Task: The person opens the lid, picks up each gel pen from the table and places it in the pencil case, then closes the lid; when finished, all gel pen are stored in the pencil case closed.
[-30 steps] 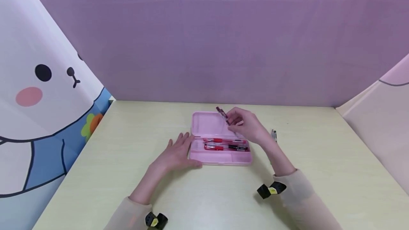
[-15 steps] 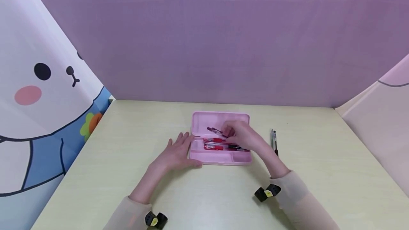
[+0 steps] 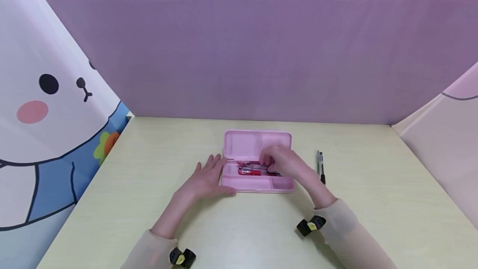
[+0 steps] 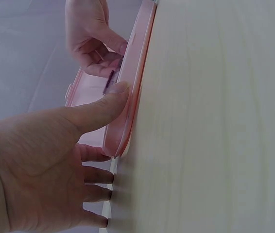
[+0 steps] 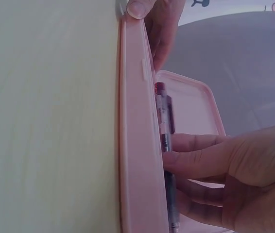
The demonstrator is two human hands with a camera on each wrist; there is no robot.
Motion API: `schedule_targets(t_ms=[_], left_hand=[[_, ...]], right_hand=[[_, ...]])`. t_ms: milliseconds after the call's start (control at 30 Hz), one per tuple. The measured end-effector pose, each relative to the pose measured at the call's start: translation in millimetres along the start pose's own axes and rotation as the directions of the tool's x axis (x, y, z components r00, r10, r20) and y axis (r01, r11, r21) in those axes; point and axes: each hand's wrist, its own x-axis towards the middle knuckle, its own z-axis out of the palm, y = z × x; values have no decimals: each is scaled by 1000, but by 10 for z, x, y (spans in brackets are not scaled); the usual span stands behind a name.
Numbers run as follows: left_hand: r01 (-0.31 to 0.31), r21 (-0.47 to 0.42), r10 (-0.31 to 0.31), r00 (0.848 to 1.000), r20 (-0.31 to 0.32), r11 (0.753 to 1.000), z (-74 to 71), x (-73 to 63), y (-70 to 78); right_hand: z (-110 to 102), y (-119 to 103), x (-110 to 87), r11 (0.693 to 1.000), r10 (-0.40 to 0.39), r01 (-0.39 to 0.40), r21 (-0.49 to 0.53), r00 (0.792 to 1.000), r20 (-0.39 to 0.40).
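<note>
A pink pencil case (image 3: 242, 144) lies open on the table, lid laid back toward the wall. My left hand (image 3: 204, 181) rests at its left end with fingers spread and straight, the thumb (image 4: 109, 104) against the front wall. Over the right part of the case, my right hand (image 3: 286, 163) pinches a pen (image 5: 164, 119) between thumb and fingers, low in the long compartment. That pen has a dark red end, a clip and a see-through barrel. Several other pens, one a red pen (image 3: 249, 172), lie in this compartment, partly hidden by the right hand.
Two more pens (image 3: 321, 167) with dark parts lie side by side on the pale table (image 3: 373, 186), right of the case. A purple cloth (image 3: 239, 53) rises behind the table. A printed cartoon cloth (image 3: 63, 136) hangs at the left.
My right hand has moved down and toward me, lowering the pen from above the lid into the case. The two pens on the table came into fuller view. The left hand stays put.
</note>
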Motion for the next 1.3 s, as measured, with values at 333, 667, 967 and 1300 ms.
schedule_targets(t_ms=[333, 667, 967, 1300], left_hand=[[2, 7, -2, 1000, 1, 1000, 14, 3, -5], [-9, 12, 9, 1000, -1, 1000, -1, 15, -3], [-9, 3, 9, 1000, 1, 1000, 4, 13, -15], [-10, -2, 10, 1000, 3, 1000, 2, 15, -26]], right_hand=[[-45, 17, -27, 999, 19, -18, 34, 1000, -7], [-279, 178, -162, 975, 5, 27, 219, 989, -147], [-405, 540, -512, 941, 92, 2, 338, 961, -260], [-511, 912, -876, 901, 221, -107, 421, 948, -231]])
